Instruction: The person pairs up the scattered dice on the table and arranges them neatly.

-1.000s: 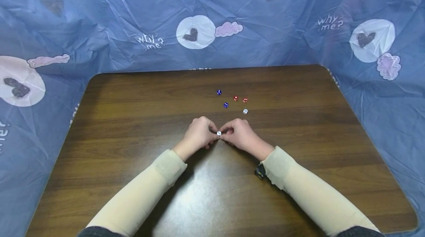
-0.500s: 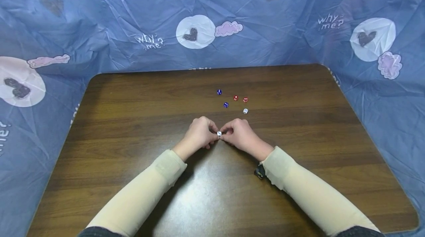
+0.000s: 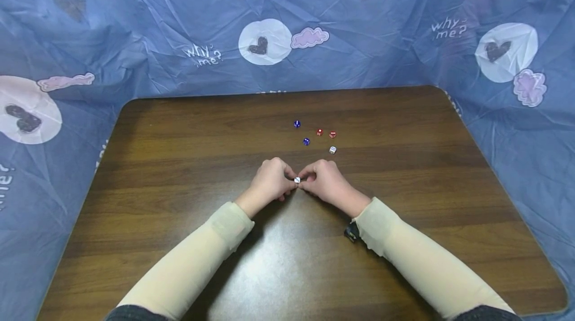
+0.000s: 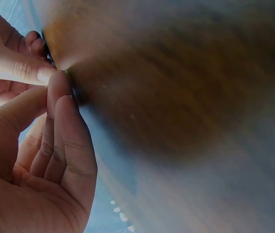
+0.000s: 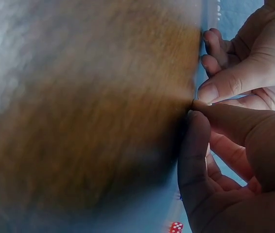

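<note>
A small white die (image 3: pixel 297 180) sits between the fingertips of both hands, near the middle of the table in the head view. My left hand (image 3: pixel 269 179) pinches it from the left with curled thumb and forefinger. From the other side my right hand (image 3: pixel 326 181) pinches it the same way, so the fingertips of the two hands nearly meet. In the left wrist view the left hand (image 4: pixel 55 150) and the right thumb crowd together and cover the die. The right wrist view likewise shows the right hand (image 5: pixel 225 160) close against the left thumb, with the die hidden.
Beyond the hands lie two blue dice (image 3: pixel 297 124) (image 3: pixel 306 141), two red dice (image 3: pixel 320 132) (image 3: pixel 332 134) and another white die (image 3: pixel 333 150). They stand apart on the brown wooden table (image 3: pixel 179 151). A blue printed cloth (image 3: pixel 202 16) hangs behind and around it.
</note>
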Action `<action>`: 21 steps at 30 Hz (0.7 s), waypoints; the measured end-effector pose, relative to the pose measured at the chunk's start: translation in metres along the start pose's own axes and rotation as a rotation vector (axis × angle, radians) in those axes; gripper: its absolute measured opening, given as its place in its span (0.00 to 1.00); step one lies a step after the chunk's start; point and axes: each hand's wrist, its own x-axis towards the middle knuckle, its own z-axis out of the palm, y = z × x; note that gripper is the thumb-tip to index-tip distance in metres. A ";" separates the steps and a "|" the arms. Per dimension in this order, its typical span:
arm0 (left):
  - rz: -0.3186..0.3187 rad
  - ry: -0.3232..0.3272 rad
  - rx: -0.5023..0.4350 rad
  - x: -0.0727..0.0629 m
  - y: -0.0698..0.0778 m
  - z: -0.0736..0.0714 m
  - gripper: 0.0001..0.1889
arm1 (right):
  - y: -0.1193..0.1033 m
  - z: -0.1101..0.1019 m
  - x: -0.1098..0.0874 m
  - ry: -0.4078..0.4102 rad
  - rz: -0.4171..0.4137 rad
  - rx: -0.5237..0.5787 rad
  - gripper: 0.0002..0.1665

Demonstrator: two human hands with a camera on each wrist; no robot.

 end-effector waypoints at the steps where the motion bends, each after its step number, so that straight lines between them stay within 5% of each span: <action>1: 0.001 0.000 -0.001 0.000 0.000 0.000 0.03 | 0.000 0.000 0.000 -0.002 0.004 0.001 0.05; 8: 0.001 -0.008 0.001 -0.001 0.001 -0.002 0.03 | 0.001 -0.003 0.000 -0.011 0.012 0.016 0.09; 21: -0.021 -0.020 -0.032 -0.002 0.003 -0.003 0.03 | 0.023 -0.041 -0.006 0.079 0.124 0.235 0.27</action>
